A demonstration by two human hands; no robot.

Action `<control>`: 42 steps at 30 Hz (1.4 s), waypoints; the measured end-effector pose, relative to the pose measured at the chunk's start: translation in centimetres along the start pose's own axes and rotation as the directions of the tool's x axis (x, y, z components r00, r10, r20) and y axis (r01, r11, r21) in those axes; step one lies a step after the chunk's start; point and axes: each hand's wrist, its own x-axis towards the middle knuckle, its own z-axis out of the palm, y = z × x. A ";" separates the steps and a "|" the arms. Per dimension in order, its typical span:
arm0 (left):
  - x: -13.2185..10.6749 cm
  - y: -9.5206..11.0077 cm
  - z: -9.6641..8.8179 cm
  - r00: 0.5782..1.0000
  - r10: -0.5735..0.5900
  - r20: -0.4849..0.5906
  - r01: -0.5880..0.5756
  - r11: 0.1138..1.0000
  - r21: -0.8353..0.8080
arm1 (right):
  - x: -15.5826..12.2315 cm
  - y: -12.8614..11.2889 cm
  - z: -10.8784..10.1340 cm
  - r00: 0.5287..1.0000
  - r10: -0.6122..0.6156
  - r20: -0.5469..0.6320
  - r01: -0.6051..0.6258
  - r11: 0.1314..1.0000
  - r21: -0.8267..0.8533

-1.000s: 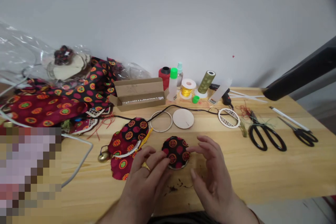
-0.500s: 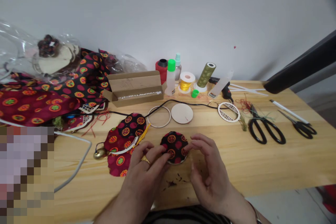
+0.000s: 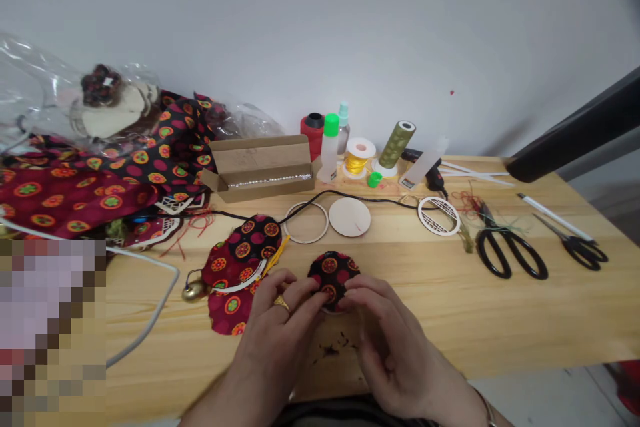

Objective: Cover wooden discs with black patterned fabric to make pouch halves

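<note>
A round disc covered in black fabric with red and orange flower dots (image 3: pixel 332 272) lies on the wooden table, its pale lower rim just showing. My left hand (image 3: pixel 285 327), with a ring on one finger, grips its left and lower edge with bent fingers. From the other side, the fingertips of my right hand (image 3: pixel 393 347) press on the disc's right edge; its thumb is mostly hidden underneath. Dark fabric scraps (image 3: pixel 330 349) are scattered between my wrists. Left of my left hand are a patterned fabric piece with a white curved frame (image 3: pixel 235 260) and a small brass bell (image 3: pixel 193 291).
Behind the disc lie a pale ring (image 3: pixel 306 241), a white disc (image 3: pixel 350 217) and a lattice disc (image 3: pixel 439 231). A cardboard box (image 3: pixel 263 150), a green-capped bottle (image 3: pixel 329 157) and thread spools line the wall. Large scissors (image 3: pixel 510 247) and small scissors (image 3: pixel 583 250) rest at right.
My right hand has moved left, its fingers now folded onto the disc's right edge and covering more of it. The left hand keeps its place. The whole view has shifted slightly.
</note>
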 end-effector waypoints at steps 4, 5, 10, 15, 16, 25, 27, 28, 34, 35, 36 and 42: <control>0.0 0.0 0.0 1.000 0.002 0.002 -0.002 1.000 -0.009 | 0.0 -0.1 -0.1 1.000 0.012 0.011 -0.012 1.000 -0.024; 0.0 0.0 0.0 1.000 0.005 -0.004 -0.005 1.000 -0.010 | -0.1 -0.1 -0.1 1.000 0.011 0.012 -0.011 1.000 -0.025; 0.2 0.0 -0.1 1.000 0.021 -0.006 -0.020 1.000 0.017 | -0.1 -0.1 0.0 1.000 0.007 0.016 -0.006 1.000 -0.016; 0.3 0.1 -0.2 1.000 0.019 -0.005 -0.019 1.000 0.023 | 0.1 -0.1 -0.1 1.000 0.005 0.013 -0.005 1.000 -0.007; 0.3 0.1 -0.2 1.000 0.016 -0.003 -0.016 1.000 0.021 | 0.1 -0.1 -0.1 1.000 0.003 0.011 -0.003 1.000 -0.001; 0.1 0.1 -0.1 1.000 0.004 0.017 -0.004 1.000 0.014 | -0.2 0.1 0.1 0.999 0.021 -0.028 -0.020 0.999 0.042; 0.1 0.0 -0.1 1.000 0.013 0.015 -0.013 1.000 0.018 | -0.2 0.1 0.2 1.000 0.023 -0.016 -0.023 0.999 0.038; 0.0 0.0 -0.1 1.000 0.014 0.012 -0.015 1.000 0.019 | -0.1 0.1 0.2 1.000 0.025 -0.016 -0.024 0.999 0.039; 0.0 0.0 0.0 1.000 0.019 0.004 -0.019 1.000 0.018 | 0.0 0.2 0.1 0.999 0.037 -0.002 -0.037 0.998 0.042; 0.0 0.1 -0.1 1.000 0.017 0.005 -0.017 1.000 0.017 | 0.0 0.2 0.1 0.999 0.038 0.002 -0.038 0.998 0.043; 0.0 0.1 -0.1 1.000 0.013 0.006 -0.013 1.000 0.016 | 0.1 0.2 0.1 0.999 0.040 0.004 -0.040 0.998 0.046; 0.1 0.1 -0.1 1.000 0.001 0.013 -0.001 1.000 0.013 | -0.1 0.1 0.3 0.999 0.037 -0.008 -0.036 0.997 0.070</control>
